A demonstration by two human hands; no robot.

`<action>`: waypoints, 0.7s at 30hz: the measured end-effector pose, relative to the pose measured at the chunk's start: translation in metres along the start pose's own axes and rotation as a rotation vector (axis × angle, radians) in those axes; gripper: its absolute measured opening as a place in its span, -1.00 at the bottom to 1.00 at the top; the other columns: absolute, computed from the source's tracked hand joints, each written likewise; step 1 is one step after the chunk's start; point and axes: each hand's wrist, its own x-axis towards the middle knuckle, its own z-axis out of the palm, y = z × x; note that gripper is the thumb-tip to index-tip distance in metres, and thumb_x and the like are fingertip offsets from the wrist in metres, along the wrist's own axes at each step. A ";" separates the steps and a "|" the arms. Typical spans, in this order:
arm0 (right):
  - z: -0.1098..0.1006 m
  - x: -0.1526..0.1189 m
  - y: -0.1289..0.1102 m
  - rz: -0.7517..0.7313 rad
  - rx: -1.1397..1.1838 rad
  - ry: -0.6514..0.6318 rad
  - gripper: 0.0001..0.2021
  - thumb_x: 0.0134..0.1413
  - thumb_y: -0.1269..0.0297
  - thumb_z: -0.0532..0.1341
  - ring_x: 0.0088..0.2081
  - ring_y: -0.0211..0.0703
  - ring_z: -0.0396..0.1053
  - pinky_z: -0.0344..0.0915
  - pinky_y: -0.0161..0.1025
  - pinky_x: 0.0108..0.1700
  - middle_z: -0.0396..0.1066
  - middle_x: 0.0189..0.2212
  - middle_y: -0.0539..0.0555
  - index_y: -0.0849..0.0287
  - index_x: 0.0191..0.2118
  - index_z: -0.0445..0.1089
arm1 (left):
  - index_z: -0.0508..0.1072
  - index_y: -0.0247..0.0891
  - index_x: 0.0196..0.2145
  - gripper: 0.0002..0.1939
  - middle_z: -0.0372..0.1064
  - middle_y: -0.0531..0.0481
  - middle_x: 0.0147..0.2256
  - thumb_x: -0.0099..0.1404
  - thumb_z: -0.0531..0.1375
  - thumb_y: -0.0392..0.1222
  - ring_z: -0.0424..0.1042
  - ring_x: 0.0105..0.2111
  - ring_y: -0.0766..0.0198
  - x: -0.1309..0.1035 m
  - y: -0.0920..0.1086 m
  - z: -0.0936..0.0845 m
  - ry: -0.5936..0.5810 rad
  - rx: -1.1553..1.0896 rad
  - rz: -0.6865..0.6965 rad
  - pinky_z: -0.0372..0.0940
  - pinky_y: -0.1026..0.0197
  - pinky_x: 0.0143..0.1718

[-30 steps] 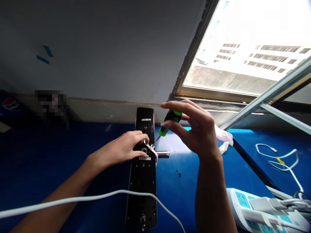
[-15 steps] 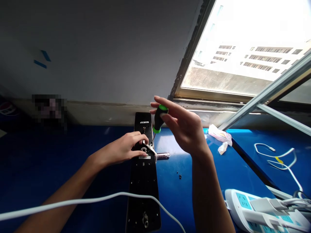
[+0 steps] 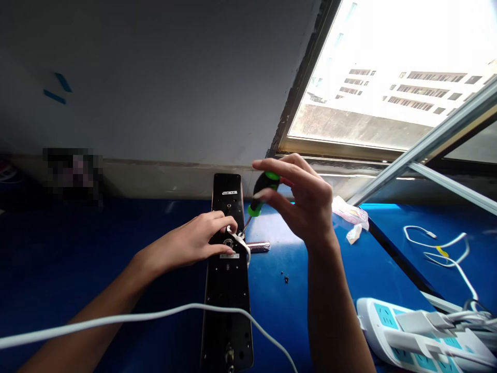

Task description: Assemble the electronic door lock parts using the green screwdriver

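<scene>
Screwdriver (image 3: 264, 189), black and green, is leaning in the right hand (image 3: 305, 202) at the centre of the frame, the thumb and fingers closing around its handle while the shaft is slanting down and left toward the right edge of a long black panel (image 3: 227, 290). The left hand (image 3: 200, 235) is resting on that panel, half open, its thumb and index finger standing apart; the index finger is touching a white strip (image 3: 244, 246), but whether the hidden fingers are pinching it, one cannot tell. A shiny bar (image 3: 261, 247) is jutting out from the panel's right side. Small dark screws (image 3: 286, 279) are lying on the blue worktop (image 3: 279, 321), right of the panel. In the lower right of the frame, a power strip (image 3: 375, 336) is holding white plugs (image 3: 417, 321) in its sockets. Right of the right hand, a pink-and-white packet (image 3: 347, 210) is lying crumpled, its contents not showing. A white cable (image 3: 155, 315) is running across the lower left.
</scene>
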 end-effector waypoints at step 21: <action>-0.006 -0.003 -0.002 0.048 0.048 -0.047 -0.64 0.17 0.17 0.45 -0.09 -0.06 0.50 0.61 -0.06 -0.12 0.52 -0.08 0.05 -0.14 0.09 0.59 | 0.50 -0.10 0.05 -0.66 0.46 -0.04 -0.06 0.36 0.34 -0.04 0.47 -0.14 0.11 -0.002 0.010 -0.001 -0.020 0.036 -0.017 0.30 0.18 -0.17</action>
